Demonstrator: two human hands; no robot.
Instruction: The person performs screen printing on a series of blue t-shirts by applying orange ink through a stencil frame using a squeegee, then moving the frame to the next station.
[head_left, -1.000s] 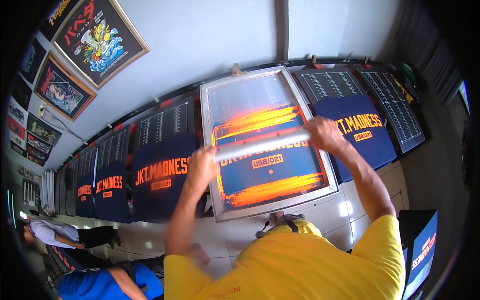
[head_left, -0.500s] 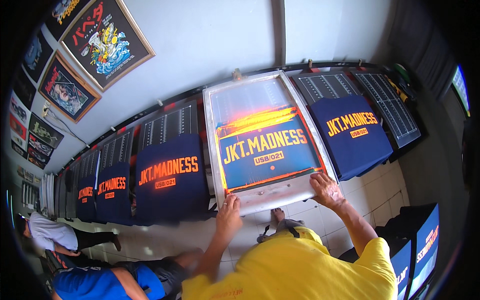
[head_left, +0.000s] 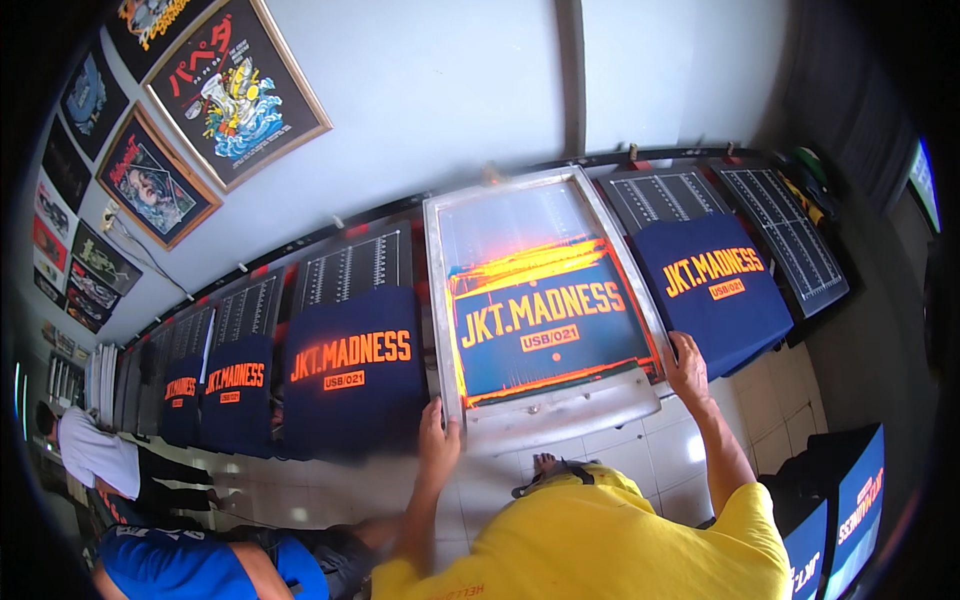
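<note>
Gripping the printing screen frame (head_left: 545,300) between them, both hands (head_left: 437,440) (head_left: 688,365) clasp its near corners.

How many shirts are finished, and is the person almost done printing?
Done: four navy shirts already show orange lettering. In hand: the left hand and right hand grip the near corners of the printing screen, which lies on a board with orange ink across its mesh. Left: the pallet at far right carries no shirt.
</note>
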